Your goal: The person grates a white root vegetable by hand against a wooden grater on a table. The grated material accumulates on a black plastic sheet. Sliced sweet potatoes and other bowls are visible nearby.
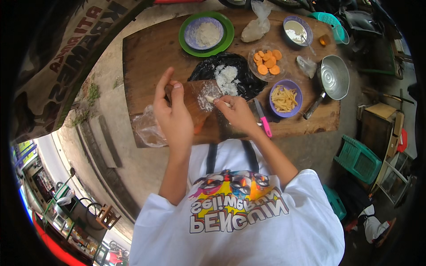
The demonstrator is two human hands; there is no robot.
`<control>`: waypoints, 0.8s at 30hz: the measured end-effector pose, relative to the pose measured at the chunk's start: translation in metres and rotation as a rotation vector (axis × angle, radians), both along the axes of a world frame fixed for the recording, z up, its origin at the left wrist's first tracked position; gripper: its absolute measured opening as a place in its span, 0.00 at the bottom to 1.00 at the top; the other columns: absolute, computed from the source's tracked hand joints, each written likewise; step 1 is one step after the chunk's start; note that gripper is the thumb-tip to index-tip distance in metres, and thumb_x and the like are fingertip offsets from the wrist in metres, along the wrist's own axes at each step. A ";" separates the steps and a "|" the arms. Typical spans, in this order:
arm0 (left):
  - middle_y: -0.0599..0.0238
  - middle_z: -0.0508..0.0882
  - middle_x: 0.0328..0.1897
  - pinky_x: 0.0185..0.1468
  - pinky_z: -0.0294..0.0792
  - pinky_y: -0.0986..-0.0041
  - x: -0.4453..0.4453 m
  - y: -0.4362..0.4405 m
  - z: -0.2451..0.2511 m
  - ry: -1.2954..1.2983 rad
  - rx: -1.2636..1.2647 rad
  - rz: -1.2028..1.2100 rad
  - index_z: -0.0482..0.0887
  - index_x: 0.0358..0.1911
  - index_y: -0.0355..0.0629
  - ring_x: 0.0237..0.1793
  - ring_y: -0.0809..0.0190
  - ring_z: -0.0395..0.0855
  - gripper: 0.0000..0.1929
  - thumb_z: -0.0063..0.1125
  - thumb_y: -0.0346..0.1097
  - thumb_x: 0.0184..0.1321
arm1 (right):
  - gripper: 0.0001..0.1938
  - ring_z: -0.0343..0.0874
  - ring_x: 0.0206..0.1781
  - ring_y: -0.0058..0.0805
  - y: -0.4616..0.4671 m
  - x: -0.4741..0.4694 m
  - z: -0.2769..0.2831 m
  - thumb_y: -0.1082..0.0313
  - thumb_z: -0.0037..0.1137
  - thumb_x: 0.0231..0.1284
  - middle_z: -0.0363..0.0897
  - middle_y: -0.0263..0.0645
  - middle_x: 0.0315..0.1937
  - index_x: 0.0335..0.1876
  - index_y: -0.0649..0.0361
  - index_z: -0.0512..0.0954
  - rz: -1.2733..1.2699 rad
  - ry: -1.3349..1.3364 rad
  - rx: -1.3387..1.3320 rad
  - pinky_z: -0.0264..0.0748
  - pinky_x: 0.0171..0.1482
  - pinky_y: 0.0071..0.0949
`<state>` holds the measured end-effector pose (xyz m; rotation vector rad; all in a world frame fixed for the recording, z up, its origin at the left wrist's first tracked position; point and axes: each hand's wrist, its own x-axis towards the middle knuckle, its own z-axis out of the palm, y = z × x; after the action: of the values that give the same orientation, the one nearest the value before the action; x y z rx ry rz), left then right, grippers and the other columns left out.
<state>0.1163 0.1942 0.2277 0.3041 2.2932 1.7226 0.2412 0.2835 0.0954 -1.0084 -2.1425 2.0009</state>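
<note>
My right hand (234, 111) grips a small pale piece of dough (211, 99) over a flour-dusted brown board or sheet (196, 91). My left hand (173, 106) is raised to the left of it, fingers bent and apart; nothing plainly shows between them. Just beyond, a heap of white flour (227, 77) lies on black plastic (254, 84). A knife with a pink handle (265, 126) rests right of my right hand. Near it stand a purple bowl of pale cut strips (300, 99) and a clear plate of orange slices (251, 66).
The wooden table (149, 60) also bears a green plate (229, 30) under a bowl of flour, a plastic bag (256, 30), a bowl of pale liquid (311, 33), a metal saucepan (334, 76) and crumpled clear plastic (148, 128). A green plastic stool (357, 159) stands at the right.
</note>
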 end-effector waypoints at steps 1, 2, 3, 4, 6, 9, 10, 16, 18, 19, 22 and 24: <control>0.68 0.79 0.45 0.54 0.67 0.78 0.001 0.000 0.000 0.006 -0.017 -0.004 0.80 0.63 0.37 0.44 0.72 0.73 0.18 0.54 0.33 0.73 | 0.20 0.81 0.26 0.31 -0.002 0.001 0.003 0.54 0.57 0.68 0.80 0.52 0.22 0.42 0.71 0.84 0.025 0.070 -0.009 0.74 0.33 0.36; 0.68 0.79 0.45 0.54 0.67 0.78 0.000 0.000 0.000 0.014 -0.032 -0.008 0.80 0.63 0.37 0.44 0.71 0.74 0.18 0.54 0.33 0.73 | 0.20 0.83 0.27 0.34 -0.003 0.001 0.003 0.54 0.58 0.68 0.81 0.54 0.23 0.41 0.71 0.84 0.007 0.097 0.006 0.75 0.33 0.36; 0.68 0.79 0.45 0.54 0.67 0.78 0.000 0.000 0.000 0.020 -0.049 -0.007 0.80 0.63 0.37 0.44 0.71 0.74 0.18 0.54 0.33 0.73 | 0.20 0.79 0.26 0.29 -0.003 0.001 -0.002 0.55 0.58 0.69 0.79 0.49 0.21 0.41 0.71 0.84 -0.018 0.036 0.046 0.73 0.32 0.34; 0.67 0.79 0.45 0.55 0.67 0.78 0.000 0.000 0.001 0.016 -0.044 -0.009 0.80 0.63 0.36 0.45 0.71 0.74 0.18 0.54 0.33 0.73 | 0.20 0.75 0.25 0.24 -0.002 -0.003 -0.012 0.55 0.57 0.69 0.77 0.45 0.20 0.41 0.70 0.84 -0.046 0.057 0.091 0.71 0.31 0.32; 0.67 0.80 0.45 0.55 0.67 0.77 0.000 0.000 0.002 0.008 -0.036 -0.009 0.80 0.63 0.36 0.45 0.71 0.74 0.18 0.54 0.33 0.73 | 0.19 0.72 0.25 0.19 0.001 -0.006 -0.035 0.55 0.57 0.70 0.76 0.42 0.18 0.41 0.70 0.84 -0.067 0.039 0.133 0.70 0.30 0.30; 0.66 0.80 0.45 0.55 0.67 0.77 0.000 0.000 0.002 0.020 -0.054 -0.011 0.80 0.62 0.36 0.46 0.70 0.75 0.18 0.53 0.32 0.73 | 0.20 0.77 0.27 0.26 0.009 -0.011 -0.060 0.55 0.57 0.70 0.79 0.48 0.21 0.40 0.71 0.84 -0.053 -0.038 0.154 0.73 0.32 0.33; 0.66 0.80 0.45 0.55 0.67 0.78 0.000 0.001 0.002 0.025 -0.043 -0.019 0.80 0.62 0.36 0.46 0.71 0.75 0.18 0.53 0.32 0.73 | 0.20 0.81 0.27 0.32 0.011 -0.012 -0.061 0.55 0.57 0.70 0.80 0.52 0.23 0.40 0.71 0.84 -0.052 -0.040 0.180 0.74 0.34 0.35; 0.67 0.80 0.44 0.54 0.67 0.79 0.001 0.001 0.002 0.009 -0.019 -0.013 0.80 0.62 0.35 0.45 0.71 0.74 0.18 0.53 0.32 0.72 | 0.20 0.69 0.24 0.20 -0.006 0.004 -0.002 0.55 0.56 0.71 0.74 0.36 0.20 0.38 0.70 0.84 -0.036 0.038 -0.049 0.66 0.28 0.29; 0.68 0.79 0.43 0.54 0.66 0.79 0.001 0.001 0.002 -0.018 -0.015 -0.018 0.80 0.62 0.35 0.44 0.71 0.74 0.18 0.53 0.31 0.72 | 0.18 0.65 0.25 0.14 -0.010 0.005 0.010 0.56 0.56 0.72 0.72 0.28 0.20 0.39 0.69 0.84 -0.027 0.132 -0.066 0.63 0.27 0.24; 0.68 0.79 0.43 0.54 0.66 0.79 0.001 0.002 0.002 -0.017 -0.024 -0.016 0.80 0.62 0.35 0.44 0.71 0.73 0.18 0.53 0.31 0.72 | 0.19 0.65 0.24 0.16 -0.007 0.003 0.010 0.56 0.56 0.72 0.71 0.31 0.19 0.39 0.69 0.84 -0.059 0.064 -0.045 0.63 0.27 0.26; 0.69 0.78 0.43 0.54 0.66 0.79 0.000 0.002 0.003 0.001 -0.041 -0.009 0.79 0.63 0.35 0.44 0.71 0.73 0.18 0.53 0.31 0.72 | 0.19 0.65 0.22 0.18 0.003 -0.009 0.002 0.56 0.57 0.71 0.72 0.37 0.17 0.40 0.70 0.84 -0.097 0.086 0.005 0.64 0.26 0.30; 0.69 0.78 0.44 0.54 0.66 0.79 -0.001 0.001 0.003 0.013 -0.040 -0.010 0.79 0.63 0.35 0.44 0.71 0.73 0.18 0.53 0.31 0.72 | 0.18 0.66 0.23 0.18 0.006 -0.014 -0.001 0.57 0.58 0.71 0.75 0.39 0.18 0.42 0.69 0.84 -0.095 0.016 0.029 0.66 0.27 0.29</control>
<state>0.1153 0.1951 0.2310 0.3189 2.3281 1.6734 0.2271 0.2894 0.0941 -1.0641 -2.0683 1.9234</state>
